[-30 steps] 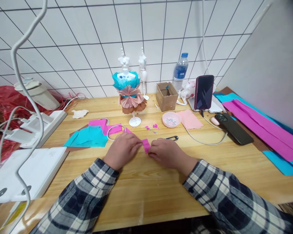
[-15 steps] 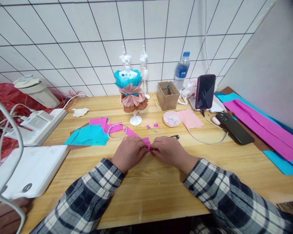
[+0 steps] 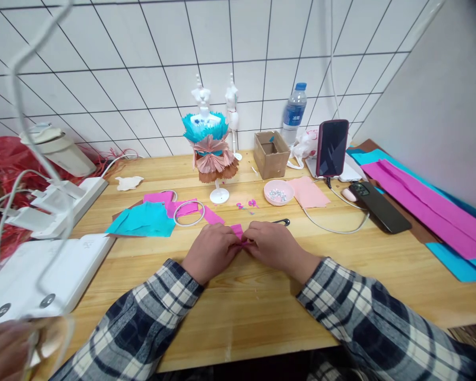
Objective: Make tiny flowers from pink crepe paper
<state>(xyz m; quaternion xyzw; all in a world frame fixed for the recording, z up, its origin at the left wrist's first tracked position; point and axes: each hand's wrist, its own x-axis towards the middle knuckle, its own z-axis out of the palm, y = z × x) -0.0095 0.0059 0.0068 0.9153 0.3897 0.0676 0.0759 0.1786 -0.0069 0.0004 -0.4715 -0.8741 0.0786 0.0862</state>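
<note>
My left hand point(image 3: 212, 251) and my right hand point(image 3: 275, 246) meet at the middle of the wooden table, each pinching a small strip of magenta paper point(image 3: 237, 230). Its lower edge looks folded between my fingertips. Past my left hand, more magenta paper point(image 3: 213, 215) trails toward a silver ring point(image 3: 189, 213) and a turquoise sheet point(image 3: 143, 220). A black-handled tool point(image 3: 283, 221) lies just beyond my right hand. Behind stands a small white mannequin point(image 3: 201, 98) dressed in turquoise, pink and brown paper ruffles point(image 3: 211, 153).
A pink bowl of gems point(image 3: 278, 192), a cardboard box point(image 3: 271, 155) and a bottle point(image 3: 294, 114) stand behind. Phones point(image 3: 381, 207) and coloured paper point(image 3: 428, 203) lie right. At left are a power strip point(image 3: 73, 203), white device point(image 3: 51, 270) and another person's hand point(image 3: 8, 346).
The magenta strip's lower edge has been folded up between my fingers. The white cable at the left has swung, and the other person's hand has moved. The view has shifted slightly.
</note>
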